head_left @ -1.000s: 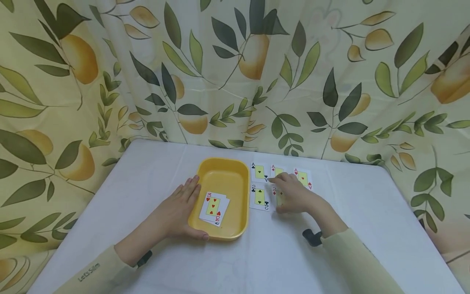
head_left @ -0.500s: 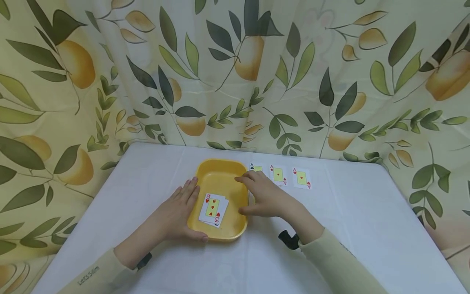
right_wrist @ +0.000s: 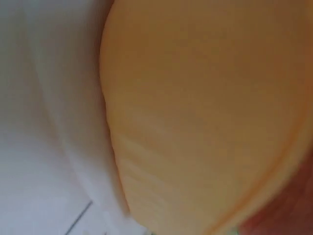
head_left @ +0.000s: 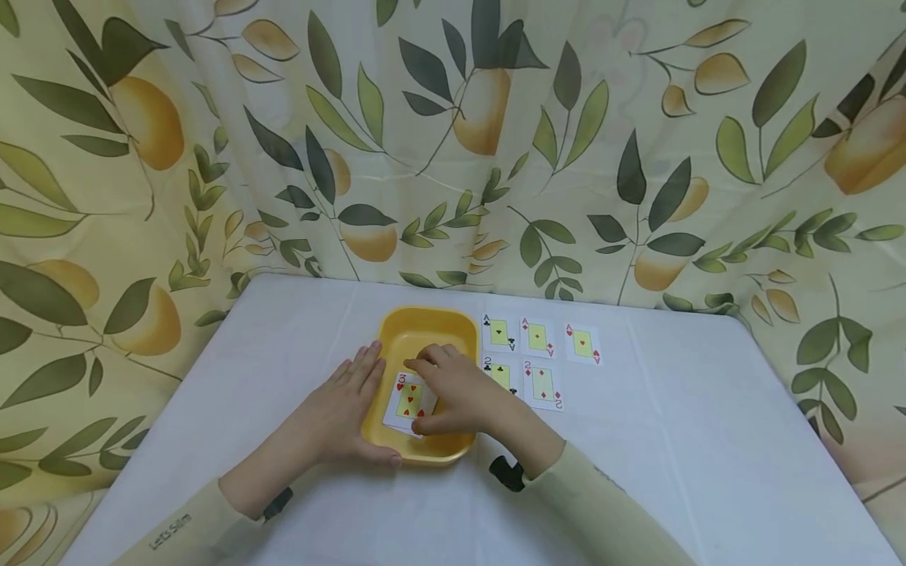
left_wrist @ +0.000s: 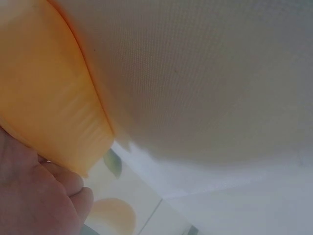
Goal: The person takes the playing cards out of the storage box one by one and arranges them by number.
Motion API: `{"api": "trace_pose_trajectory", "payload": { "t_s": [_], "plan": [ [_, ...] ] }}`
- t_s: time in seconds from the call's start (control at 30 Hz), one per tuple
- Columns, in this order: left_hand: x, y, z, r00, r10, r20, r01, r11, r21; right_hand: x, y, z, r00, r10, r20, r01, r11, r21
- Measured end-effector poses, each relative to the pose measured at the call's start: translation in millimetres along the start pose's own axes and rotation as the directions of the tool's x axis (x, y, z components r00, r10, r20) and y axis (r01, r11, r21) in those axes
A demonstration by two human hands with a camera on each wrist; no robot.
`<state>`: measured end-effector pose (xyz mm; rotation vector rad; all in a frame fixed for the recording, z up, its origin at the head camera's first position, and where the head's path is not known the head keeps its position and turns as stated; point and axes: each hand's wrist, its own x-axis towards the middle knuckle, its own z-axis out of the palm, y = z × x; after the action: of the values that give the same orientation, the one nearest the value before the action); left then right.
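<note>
A yellow plastic tray lies on the table, with the three of hearts face up inside over another card. My left hand rests along the tray's left rim, fingers straight and thumb at the front corner; in the left wrist view its fingers touch the rim. My right hand reaches over the tray's right side, thumb and fingers spread apart above the right part of the three of hearts. In the right wrist view the tray's outer wall fills most of the picture.
Right of the tray lie the ace of clubs, ace of diamonds and ace of hearts. In front of them are the two of clubs, partly behind my right hand, and the two of diamonds. A patterned curtain hangs behind the table.
My right hand has moved left from the two of diamonds, past the tray's right rim, to over the three of hearts. The two of diamonds now shows uncovered. My left hand has stayed put.
</note>
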<state>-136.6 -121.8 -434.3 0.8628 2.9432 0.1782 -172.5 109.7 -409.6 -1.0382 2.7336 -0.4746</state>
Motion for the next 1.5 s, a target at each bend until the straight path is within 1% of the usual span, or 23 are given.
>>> {"api": "trace_pose_trajectory", "payload": {
  "t_s": [0.1, 0.23, 0.37, 0.5, 0.67, 0.8, 1.0, 1.2, 1.3, 1.5],
  "plan": [
    [-0.7, -0.9, 1.0, 1.0, 0.005, -0.01, -0.005, 1.0, -0.001, 5.5, -4.6, 6.7, 1.0, 0.022, 0.021, -0.021, 0.999, -0.037],
    [-1.3, -1.5, 2.3, 1.0, 0.002, -0.007, -0.002, 1.0, -0.014, 11.9, -7.1, 18.9, 0.997, 0.06, 0.048, -0.055, 0.995, -0.089],
    [-1.3, -1.5, 3.2, 1.0, 0.006, -0.015, -0.006, 1.0, -0.017, 15.5, -8.3, 28.2, 0.995, 0.078, 0.056, -0.069, 0.986, -0.154],
    [-2.1, -1.6, 3.4, 1.0, 0.012, -0.021, -0.013, 1.0, -0.014, 17.4, -10.2, 32.6, 0.993, 0.101, 0.066, -0.085, 0.974, -0.209],
    [-3.7, -1.9, 3.1, 1.0, 0.01, -0.018, -0.01, 1.0, -0.026, 19.9, -14.4, 34.6, 0.988, 0.118, 0.095, -0.094, 0.969, -0.229],
    [-3.6, -2.3, 3.2, 1.0, 0.008, -0.02, -0.008, 1.0, -0.029, 21.6, -17.1, 34.8, 0.988, 0.127, 0.086, -0.106, 0.97, -0.217],
    [-3.1, -3.1, 3.8, 1.0, 0.007, -0.021, -0.008, 1.0, -0.029, 22.7, -20.1, 36.1, 0.988, 0.138, 0.068, -0.127, 0.98, -0.151],
    [-3.6, -3.4, 2.9, 1.0, 0.005, -0.02, -0.006, 1.0, -0.03, 22.6, -20.6, 35.2, 0.989, 0.133, 0.065, -0.125, 0.985, -0.117],
    [-2.8, -3.3, 2.0, 1.0, 0.011, -0.026, -0.012, 0.999, -0.031, 19.8, -19.8, 29.9, 0.988, 0.142, 0.063, -0.136, 0.987, -0.089],
    [-1.6, -4.7, 2.9, 1.0, 0.014, -0.027, -0.015, 1.0, -0.022, 12.0, -16.9, 12.8, 0.987, 0.156, 0.04, -0.156, 0.988, -0.025]
  ]
}}
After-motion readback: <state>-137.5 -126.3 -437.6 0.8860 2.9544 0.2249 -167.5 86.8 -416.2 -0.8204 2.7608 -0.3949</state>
